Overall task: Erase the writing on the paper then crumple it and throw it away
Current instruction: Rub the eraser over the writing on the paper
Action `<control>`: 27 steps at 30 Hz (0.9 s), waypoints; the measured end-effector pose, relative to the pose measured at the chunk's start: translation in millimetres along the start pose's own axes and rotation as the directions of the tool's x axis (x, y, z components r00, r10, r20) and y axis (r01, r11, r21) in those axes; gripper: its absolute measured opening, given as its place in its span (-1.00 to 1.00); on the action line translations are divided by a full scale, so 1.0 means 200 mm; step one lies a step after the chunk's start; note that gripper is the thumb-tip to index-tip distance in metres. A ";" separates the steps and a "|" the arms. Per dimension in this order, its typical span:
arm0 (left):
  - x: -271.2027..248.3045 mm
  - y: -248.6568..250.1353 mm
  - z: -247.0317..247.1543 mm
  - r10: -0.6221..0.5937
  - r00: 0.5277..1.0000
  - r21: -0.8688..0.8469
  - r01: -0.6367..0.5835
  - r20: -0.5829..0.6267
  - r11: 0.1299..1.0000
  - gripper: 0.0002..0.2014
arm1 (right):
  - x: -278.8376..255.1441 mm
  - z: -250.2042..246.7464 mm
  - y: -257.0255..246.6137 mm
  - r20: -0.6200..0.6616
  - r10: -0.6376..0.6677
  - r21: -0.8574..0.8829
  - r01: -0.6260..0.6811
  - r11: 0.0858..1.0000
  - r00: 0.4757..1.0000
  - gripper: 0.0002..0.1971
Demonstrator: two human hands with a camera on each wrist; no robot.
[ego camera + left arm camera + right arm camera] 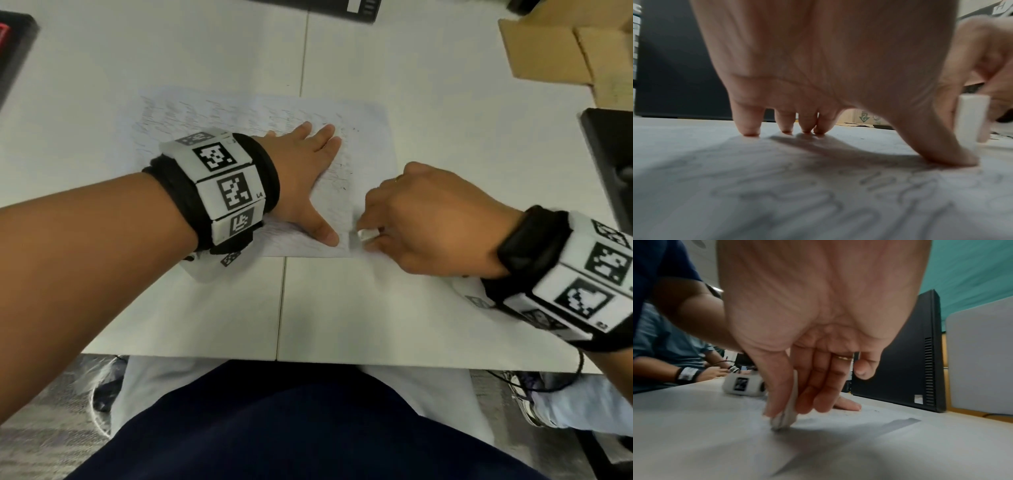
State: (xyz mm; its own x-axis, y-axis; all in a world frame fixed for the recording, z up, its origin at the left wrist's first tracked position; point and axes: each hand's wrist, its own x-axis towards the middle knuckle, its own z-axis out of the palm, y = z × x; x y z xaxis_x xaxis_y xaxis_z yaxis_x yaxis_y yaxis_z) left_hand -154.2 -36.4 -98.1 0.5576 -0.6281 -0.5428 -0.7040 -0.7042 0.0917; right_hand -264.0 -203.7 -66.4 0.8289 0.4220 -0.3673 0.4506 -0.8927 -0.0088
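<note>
So the paper (239,116) is lying flat on the white table (428,144), its long axis running left-right across the person's view and tilted a bit, with faint pencil writing covering it. The left hand (301,164) is pressing down on the sheet with straight, spread fingers, thumb (945,152) planted near the lower right corner. The right hand (428,219) is pinching a small white eraser (364,236) between thumb and fingers, just beside that thumb. The eraser is standing on end, long axis roughly upright, bottom tip touching the paper at its right edge. A black box (906,353) is standing further back on the table.
</note>
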 end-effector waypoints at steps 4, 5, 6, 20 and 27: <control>-0.01 0.00 0.00 -0.003 1.000 -0.006 0.003 -0.009 1.000 0.39 | 0.14 -0.10 0.10 -0.037 0.138 0.133 -0.132 0.982 0.990 -0.74; -0.02 0.01 0.00 -0.006 1.000 -0.007 0.006 -0.010 1.000 0.38 | 0.15 -0.10 0.11 -0.045 0.147 0.142 -0.139 0.980 0.988 -0.74; -0.02 0.00 0.00 -0.010 1.000 -0.005 0.010 -0.011 1.000 0.38 | 0.16 -0.09 0.11 -0.057 0.139 0.119 -0.132 0.984 0.989 -0.74; -0.02 -0.01 0.00 0.012 1.000 -0.021 -0.012 -0.010 1.000 0.37 | 0.01 -0.06 0.05 0.000 0.109 0.212 -0.107 0.971 0.994 -0.78; -0.05 0.01 -0.04 0.040 0.991 0.017 -0.039 -0.126 0.999 -0.14 | 0.14 -0.11 0.21 -0.189 0.301 0.312 -0.233 0.921 0.935 -0.79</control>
State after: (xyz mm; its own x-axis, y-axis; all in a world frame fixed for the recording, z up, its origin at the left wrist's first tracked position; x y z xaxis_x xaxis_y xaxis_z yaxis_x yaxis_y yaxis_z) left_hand -158.2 -34.0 -84.9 0.5799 -0.6928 -0.4286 -0.7323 -0.6738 0.0984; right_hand -214.9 -225.7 -55.7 0.9729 0.1562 -0.1707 0.1184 -0.9699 -0.2127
